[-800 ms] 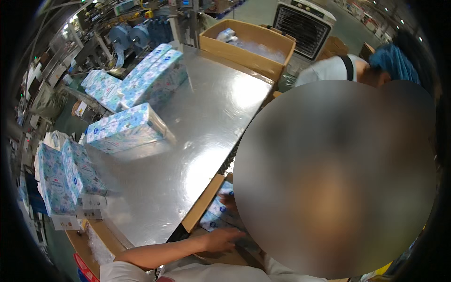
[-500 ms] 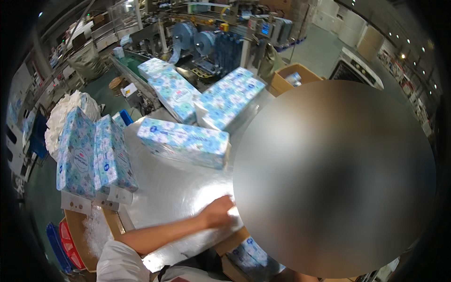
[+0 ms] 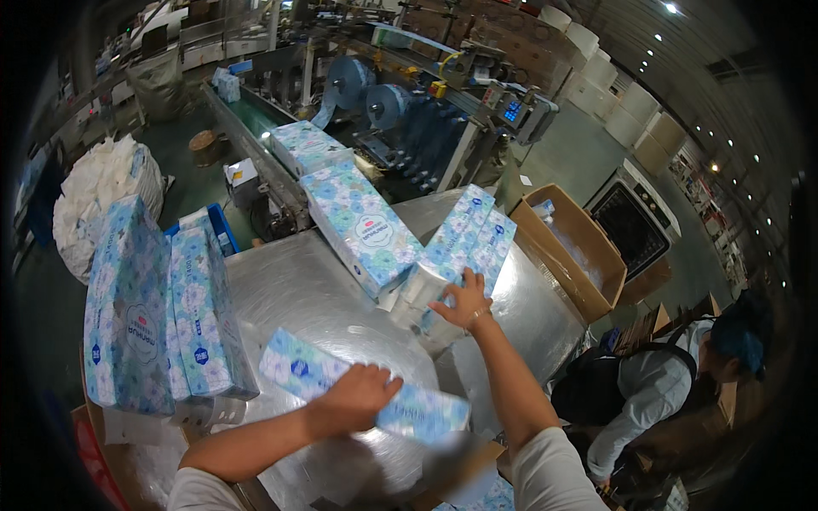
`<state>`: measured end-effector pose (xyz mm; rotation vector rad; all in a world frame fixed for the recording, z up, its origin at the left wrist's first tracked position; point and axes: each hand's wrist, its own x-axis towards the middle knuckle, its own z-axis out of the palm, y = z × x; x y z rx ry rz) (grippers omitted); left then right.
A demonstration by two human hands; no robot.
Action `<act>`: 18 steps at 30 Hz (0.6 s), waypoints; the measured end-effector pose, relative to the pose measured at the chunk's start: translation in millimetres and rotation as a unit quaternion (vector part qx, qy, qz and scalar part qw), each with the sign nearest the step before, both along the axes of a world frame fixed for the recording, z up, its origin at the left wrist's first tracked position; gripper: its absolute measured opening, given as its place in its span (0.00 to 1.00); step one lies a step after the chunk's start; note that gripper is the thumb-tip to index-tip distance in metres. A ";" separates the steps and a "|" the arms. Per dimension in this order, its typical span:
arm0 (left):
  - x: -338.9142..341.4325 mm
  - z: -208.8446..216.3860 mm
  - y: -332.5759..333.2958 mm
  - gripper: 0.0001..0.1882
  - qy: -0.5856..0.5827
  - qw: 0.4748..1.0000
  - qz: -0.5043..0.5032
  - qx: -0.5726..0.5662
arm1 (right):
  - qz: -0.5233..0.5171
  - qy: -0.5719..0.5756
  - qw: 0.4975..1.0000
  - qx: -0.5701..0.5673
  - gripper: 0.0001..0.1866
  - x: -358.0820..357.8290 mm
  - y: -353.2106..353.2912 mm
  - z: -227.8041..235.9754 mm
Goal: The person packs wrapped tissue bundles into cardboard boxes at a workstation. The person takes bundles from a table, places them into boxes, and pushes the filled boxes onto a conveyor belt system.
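Long tissue packs in blue floral film lie about a shiny metal table (image 3: 281,272). My left hand (image 3: 354,399) is closed over the top of one slim pack (image 3: 426,413), which lies slantwise in front of me. My right hand (image 3: 464,300), fingers spread, touches the near end of a pair of packs (image 3: 473,226) farther right; the film there is clear and crumpled. Left of that pair lies a wide pack (image 3: 362,228), its near corner close to them. Behind it, another pack (image 3: 308,146) is at the end of the green conveyor (image 3: 251,115).
Several packs (image 3: 128,315) stand at the left over a carton. An open carton (image 3: 567,255) adjoins the table's right edge. A co-worker (image 3: 652,375) bends at the lower right. Behind are a machine with blue film rolls (image 3: 349,81) and a large white bag (image 3: 106,200).
The view has shifted. My left hand, earlier a fist near the table's front, now grips a pack. My right hand now shows on the paired packs; a large blur covered the right side before.
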<state>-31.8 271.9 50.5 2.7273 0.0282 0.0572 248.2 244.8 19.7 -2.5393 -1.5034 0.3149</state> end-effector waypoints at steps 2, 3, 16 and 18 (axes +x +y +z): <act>-35.9 0.4 -25.0 0.33 0.012 0.998 -0.038 0.044 | 0.072 -0.040 0.995 0.056 0.20 -15.7 -36.9 -15.6; -47.3 -3.8 -36.4 0.34 -0.003 0.998 -0.035 0.058 | 0.113 -0.066 0.988 0.079 0.20 -27.3 -68.3 -27.8; -13.1 65.4 -55.7 0.34 -0.128 0.962 -0.001 -0.239 | -0.269 0.379 0.858 0.219 0.31 61.4 -201.1 8.4; -18.1 80.2 -78.6 0.34 -0.194 0.841 0.088 -0.497 | -0.185 0.423 0.808 0.367 0.29 58.8 -261.0 39.5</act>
